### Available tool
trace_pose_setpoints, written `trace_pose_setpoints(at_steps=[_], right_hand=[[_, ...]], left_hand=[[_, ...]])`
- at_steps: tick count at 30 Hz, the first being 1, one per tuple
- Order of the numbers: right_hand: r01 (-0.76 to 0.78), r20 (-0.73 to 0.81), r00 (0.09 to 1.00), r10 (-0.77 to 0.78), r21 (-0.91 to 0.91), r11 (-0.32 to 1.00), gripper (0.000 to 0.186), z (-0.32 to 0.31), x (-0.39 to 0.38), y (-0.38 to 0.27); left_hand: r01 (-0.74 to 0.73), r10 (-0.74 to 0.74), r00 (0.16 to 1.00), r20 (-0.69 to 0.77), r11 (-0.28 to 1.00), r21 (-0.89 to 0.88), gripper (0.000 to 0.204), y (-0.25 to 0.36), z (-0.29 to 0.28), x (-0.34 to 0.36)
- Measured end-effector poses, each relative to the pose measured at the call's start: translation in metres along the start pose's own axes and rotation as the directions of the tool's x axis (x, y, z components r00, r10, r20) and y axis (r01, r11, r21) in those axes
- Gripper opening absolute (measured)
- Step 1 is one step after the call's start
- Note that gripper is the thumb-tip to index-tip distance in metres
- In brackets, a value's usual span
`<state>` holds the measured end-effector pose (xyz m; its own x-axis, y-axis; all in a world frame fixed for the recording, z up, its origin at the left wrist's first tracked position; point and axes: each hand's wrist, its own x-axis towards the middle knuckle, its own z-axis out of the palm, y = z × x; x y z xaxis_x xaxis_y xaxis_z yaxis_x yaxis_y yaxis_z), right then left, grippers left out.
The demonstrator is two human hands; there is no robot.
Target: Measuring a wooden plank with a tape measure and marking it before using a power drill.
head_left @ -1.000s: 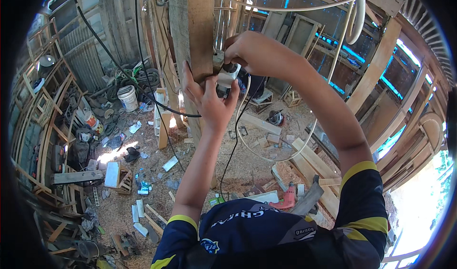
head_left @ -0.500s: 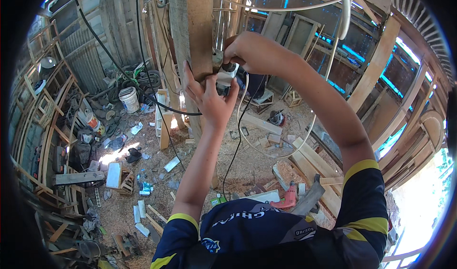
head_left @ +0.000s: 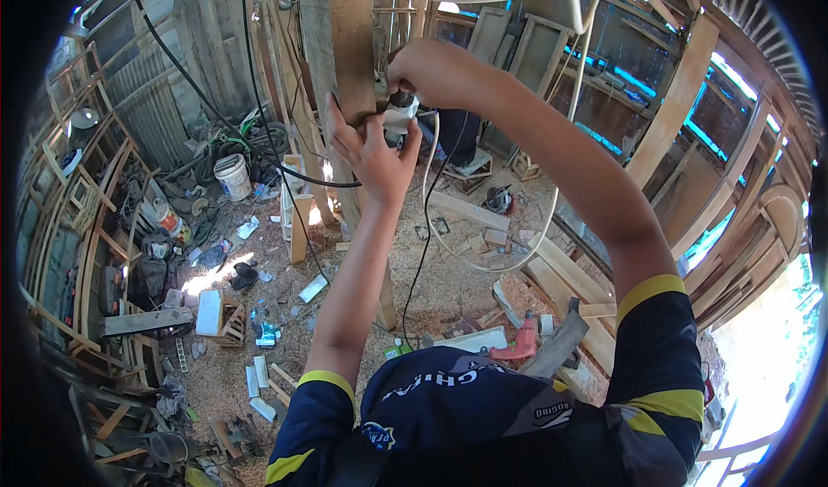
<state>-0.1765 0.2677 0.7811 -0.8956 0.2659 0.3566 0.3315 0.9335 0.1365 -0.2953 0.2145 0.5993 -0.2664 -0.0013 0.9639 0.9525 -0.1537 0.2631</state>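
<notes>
At a wooden post (head_left: 354, 51), my left hand (head_left: 379, 163) pinches a small white block (head_left: 398, 121), which looks like an electrical socket, between thumb and fingers. Its outer fingers lie against the post's face. From above, my right hand (head_left: 431, 73) is closed on a dark, plug-like piece (head_left: 402, 99) at the top of the white block; its fingertips are mostly hidden, and whether the two pieces are joined I cannot tell. A thick black cable (head_left: 319, 181) ends near my left wrist, and a cream cable (head_left: 434, 142) hangs just right of the white block.
Below the hands, a red drill (head_left: 517, 340) lies near wooden boards (head_left: 565, 293). A circular saw (head_left: 500, 199) sits on the shavings-covered floor. Another person's dark-trousered leg (head_left: 460, 133) shows behind the post. A white bucket (head_left: 232, 176) and wooden frames (head_left: 90, 185) stand at left.
The whole view has shifted slightly. My right hand sits a little higher, and more of the dark piece shows above the white block. My left hand keeps its hold.
</notes>
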Motion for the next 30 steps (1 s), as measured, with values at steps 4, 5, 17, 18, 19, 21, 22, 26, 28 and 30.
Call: trace_pose_setpoints(at_steps=[4,5,17,18,19,21,22,26,28,30], right_hand=[[-0.008,-0.014,1.0,0.007,-0.104,0.995,0.029,0.004,-0.004,-0.001],[-0.017,-0.011,1.0,0.016,-0.099,0.995,0.029,0.008,-0.008,0.0],[-0.165,-0.051,0.986,0.16,-0.095,0.982,0.036,0.018,-0.009,-0.007],[-0.121,-0.124,0.988,0.095,-0.214,0.969,0.028,0.02,-0.007,0.0],[-0.084,-0.186,0.982,0.022,-0.335,0.938,0.021,0.024,-0.01,0.008],[-0.145,-0.116,0.986,0.118,-0.264,0.953,0.028,0.025,-0.025,-0.001],[-0.076,-0.322,0.946,-0.029,-0.31,0.948,0.032,0.027,-0.039,-0.006],[0.119,-0.616,0.768,-0.174,-0.13,0.984,0.046,0.021,-0.151,-0.049],[0.13,-0.629,0.772,-0.095,0.009,0.992,0.047,0.018,-0.237,-0.063],[-0.03,-0.596,0.789,0.148,0.202,0.979,0.049,0.046,-0.331,-0.08]], left_hand=[[-0.001,0.002,1.0,0.006,1.0,-0.019,0.044,-0.001,0.0,-0.001],[-0.009,0.009,1.0,0.001,0.999,-0.034,0.044,0.002,0.001,-0.003],[-0.044,0.044,0.999,0.02,0.998,0.032,0.044,-0.012,0.009,-0.004],[-0.054,0.053,0.999,0.007,0.998,0.018,0.044,-0.008,0.013,-0.002],[-0.063,0.063,0.998,-0.006,0.998,0.003,0.044,-0.004,0.016,-0.002],[-0.041,0.039,0.999,0.034,0.998,0.049,0.044,-0.004,0.009,-0.005],[-0.05,0.05,0.998,0.039,0.999,0.014,0.046,-0.008,0.005,-0.004],[-0.031,0.052,0.978,0.2,0.994,-0.107,0.044,0.001,-0.037,-0.037],[0.033,0.048,0.941,0.335,0.972,-0.233,0.042,0.026,-0.062,-0.069],[0.013,0.079,0.922,0.379,0.972,-0.235,0.042,0.042,-0.103,-0.117]])
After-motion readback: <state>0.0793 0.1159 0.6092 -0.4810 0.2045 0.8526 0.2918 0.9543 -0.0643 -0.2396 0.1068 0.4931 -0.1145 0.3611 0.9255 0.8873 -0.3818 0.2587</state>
